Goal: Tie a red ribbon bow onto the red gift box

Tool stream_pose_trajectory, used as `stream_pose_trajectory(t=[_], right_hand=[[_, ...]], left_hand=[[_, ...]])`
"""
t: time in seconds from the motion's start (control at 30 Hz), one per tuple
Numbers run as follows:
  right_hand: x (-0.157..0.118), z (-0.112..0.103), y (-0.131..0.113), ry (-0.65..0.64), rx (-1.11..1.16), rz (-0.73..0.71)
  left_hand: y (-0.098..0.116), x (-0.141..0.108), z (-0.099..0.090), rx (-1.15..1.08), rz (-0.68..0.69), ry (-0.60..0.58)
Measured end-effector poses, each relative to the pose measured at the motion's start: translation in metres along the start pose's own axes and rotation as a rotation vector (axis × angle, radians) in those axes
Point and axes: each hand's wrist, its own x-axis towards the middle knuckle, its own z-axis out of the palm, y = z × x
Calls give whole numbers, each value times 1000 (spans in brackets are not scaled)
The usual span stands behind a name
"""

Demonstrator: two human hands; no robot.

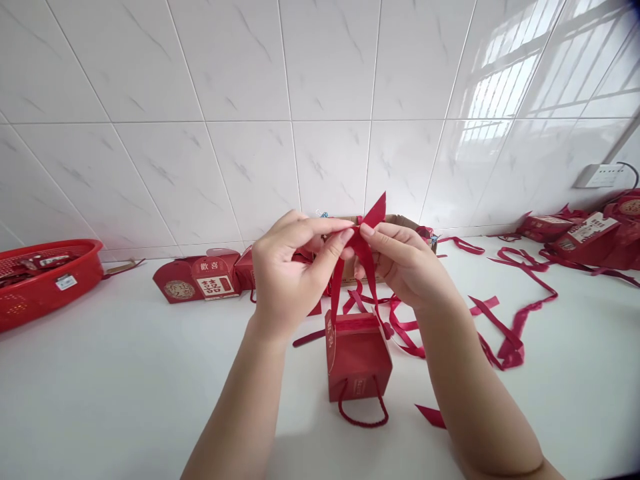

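A red ribbon (369, 261) is pinched between the fingertips of both hands above a small red gift box. My left hand (295, 273) is closed on it from the left, thumb against forefinger. My right hand (403, 260) grips it from the other side, and one pointed tail sticks up between them. Two strands run down from the fingers to the gift box (359, 360), which stands on the white table. A twisted red cord handle (364, 423) hangs from the box's near face. The crossing of the ribbon is partly covered by my fingers.
Loose red ribbons (515, 347) lie across the table's right side. Other red boxes (200, 277) stand by the tiled wall, and a cardboard box (400, 223) sits behind my hands. A red plastic basket (85, 257) is at the left; more red packages (590, 233) are piled at the right.
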Motion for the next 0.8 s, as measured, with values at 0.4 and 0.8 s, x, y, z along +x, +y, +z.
stream_pose_trajectory(t=[0.4,0.8], right_hand=[[-2,-14,-5,-90,39,88],[-15,-10,-10,45,-990,-556]], left_hand=[[1,-2,-17,206,-10,-563],[12,4,-24,29,-340,-388]])
